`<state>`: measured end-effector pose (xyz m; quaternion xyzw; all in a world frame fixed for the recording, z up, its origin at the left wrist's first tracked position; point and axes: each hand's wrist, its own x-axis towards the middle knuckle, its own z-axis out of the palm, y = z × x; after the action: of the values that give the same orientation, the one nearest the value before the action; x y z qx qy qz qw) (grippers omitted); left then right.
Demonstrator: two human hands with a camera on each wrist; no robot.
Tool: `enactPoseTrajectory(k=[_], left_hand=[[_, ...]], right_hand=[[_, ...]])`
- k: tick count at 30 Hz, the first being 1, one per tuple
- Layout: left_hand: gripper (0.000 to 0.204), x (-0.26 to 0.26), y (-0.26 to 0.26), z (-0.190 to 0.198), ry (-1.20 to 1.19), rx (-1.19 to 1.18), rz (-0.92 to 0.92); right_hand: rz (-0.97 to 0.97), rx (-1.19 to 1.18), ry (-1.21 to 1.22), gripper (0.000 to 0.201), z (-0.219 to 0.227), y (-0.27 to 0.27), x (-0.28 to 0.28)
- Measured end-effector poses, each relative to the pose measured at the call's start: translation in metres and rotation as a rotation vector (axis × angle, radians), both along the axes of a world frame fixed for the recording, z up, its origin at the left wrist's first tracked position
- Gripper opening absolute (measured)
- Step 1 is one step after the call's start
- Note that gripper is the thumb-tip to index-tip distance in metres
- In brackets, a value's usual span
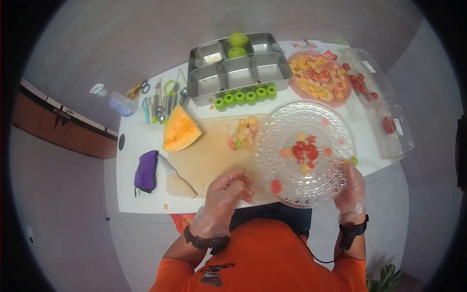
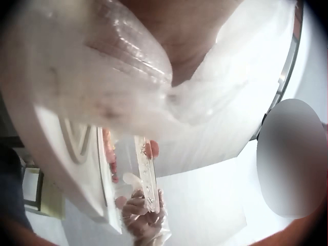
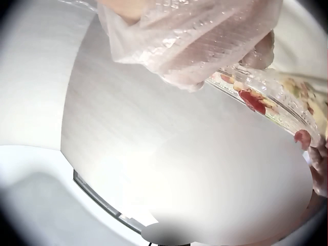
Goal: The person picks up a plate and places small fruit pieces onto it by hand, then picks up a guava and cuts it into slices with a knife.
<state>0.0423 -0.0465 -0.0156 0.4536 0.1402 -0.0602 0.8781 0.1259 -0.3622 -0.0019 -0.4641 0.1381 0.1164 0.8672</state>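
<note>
My gloved right hand (image 1: 351,190) grips the right rim of a clear glass plate (image 1: 272,168), raised and tilted over the cutting board. Red fruit pieces (image 1: 305,152) cluster at the plate's middle, ringed by pale melon balls (image 1: 305,168) and pink pieces. Another red piece (image 1: 276,186) lies near its lower left rim. Left of the plate, my gloved left hand (image 1: 228,190) hovers with fingers loosely bent, and nothing shows between them. The right wrist view has the plate (image 3: 287,120) edge-on below the right hand. Glove film hides most of the left fingers in the left wrist view.
On the cutting board (image 1: 209,160) are a melon wedge (image 1: 181,130), a knife (image 1: 180,182) and cut fruit (image 1: 243,131). Behind stand a steel compartment tray (image 1: 238,73), green-capped tools (image 1: 245,97) and a pink bowl (image 1: 335,102) of fruit. Plastic boxes (image 1: 396,131) sit right.
</note>
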Motion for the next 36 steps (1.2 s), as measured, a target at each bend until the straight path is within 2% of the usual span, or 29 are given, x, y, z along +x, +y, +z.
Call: enactPoseTrajectory(k=[1, 3, 8, 14, 17, 27, 29, 33, 35, 36], left_hand=[[0.034, -0.002, -0.008, -0.004, 0.001, -0.003, -0.005], [0.035, -0.005, -0.017, -0.005, 0.118, 0.191, -0.044], [0.038, -0.007, -0.024, -0.013, 0.104, 0.266, -0.133], [0.034, -0.005, -0.025, -0.011, 0.098, 0.27, -0.142], [0.033, -0.005, -0.024, -0.011, 0.1, 0.261, -0.134], [0.031, -0.004, -0.023, -0.006, 0.089, 0.224, -0.129], [0.031, -0.004, -0.022, -0.006, 0.096, 0.227, -0.138], [0.033, -0.004, -0.02, -0.01, 0.095, 0.254, -0.152], [0.033, -0.004, -0.019, -0.012, 0.094, 0.243, -0.158], [0.033, -0.003, -0.019, -0.012, 0.097, 0.236, -0.156]], right_hand=[[-0.005, -0.003, 0.001, 0.047, -0.009, -0.018, 0.0], [-0.113, -0.036, 0.008, 0.048, -0.017, -0.042, 0.002], [-0.237, -0.09, -0.002, 0.035, -0.033, -0.084, 0.006], [-0.356, -0.093, 0.074, 0.033, -0.042, -0.097, 0.009], [-0.357, -0.043, 0.073, 0.031, -0.045, -0.101, 0.01], [-0.394, -0.146, 0.094, 0.03, -0.034, -0.086, 0.012], [-0.287, -0.255, 0.127, 0.027, -0.032, -0.086, 0.007], [-0.303, -0.382, 0.168, 0.023, -0.025, -0.066, -0.005], [-0.152, -0.548, 0.221, 0.025, -0.024, -0.058, -0.019], [-0.153, -0.518, 0.222, 0.028, -0.029, -0.054, -0.022]])
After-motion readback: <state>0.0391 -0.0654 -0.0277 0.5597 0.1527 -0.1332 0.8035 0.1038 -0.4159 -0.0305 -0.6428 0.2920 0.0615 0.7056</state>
